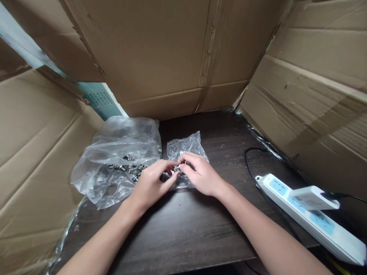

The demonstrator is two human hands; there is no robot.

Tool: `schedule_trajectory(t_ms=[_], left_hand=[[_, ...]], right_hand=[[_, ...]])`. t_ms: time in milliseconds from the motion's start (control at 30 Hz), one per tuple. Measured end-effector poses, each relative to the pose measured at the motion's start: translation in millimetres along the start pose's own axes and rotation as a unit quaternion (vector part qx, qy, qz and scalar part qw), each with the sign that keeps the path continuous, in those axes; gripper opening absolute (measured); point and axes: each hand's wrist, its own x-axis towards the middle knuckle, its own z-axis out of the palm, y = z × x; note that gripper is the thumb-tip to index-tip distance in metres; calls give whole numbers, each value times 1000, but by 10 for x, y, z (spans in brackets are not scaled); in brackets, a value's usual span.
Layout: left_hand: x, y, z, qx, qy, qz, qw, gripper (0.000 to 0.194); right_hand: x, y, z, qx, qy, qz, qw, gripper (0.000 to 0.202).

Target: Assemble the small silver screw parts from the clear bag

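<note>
L hand (151,181) & R hand (204,173) had their grip pinched nearly closed on a metal bolt (177,168) btwn them, above the sm. bag (187,144) on the bench (183,225), prob. mid-handling, so the next move seemingly called for steady fingertips.

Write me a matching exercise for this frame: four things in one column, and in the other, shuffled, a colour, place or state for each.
Things
1. Large bag
2. Small bag
3. Power strip
4. Table

Descriptions
A. White and pale blue, off to the right
B. Dark brown, the surface under everything else listed
C. Clear and crumpled, partly hidden by the right hand
D. See-through, on the left, with a heap of small metal parts

Right pairs: 1-D, 2-C, 3-A, 4-B.
</note>
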Motion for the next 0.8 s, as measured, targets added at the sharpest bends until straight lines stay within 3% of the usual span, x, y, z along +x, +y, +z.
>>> schedule_trajectory(t_ms=[300,567,800], left_hand=[[-29,-28,32,-12,-1,-12,1000,16],[-24,-9,25,-11,1,-13,1000,13],[-30,5,7,-15,13,0,1000,13]], right_hand=[[36,6,27,14,-4,50,999,18],[10,22,28,-17,-20,28,999,35],[-1,1,-26,-47,3,-9,999,27]])
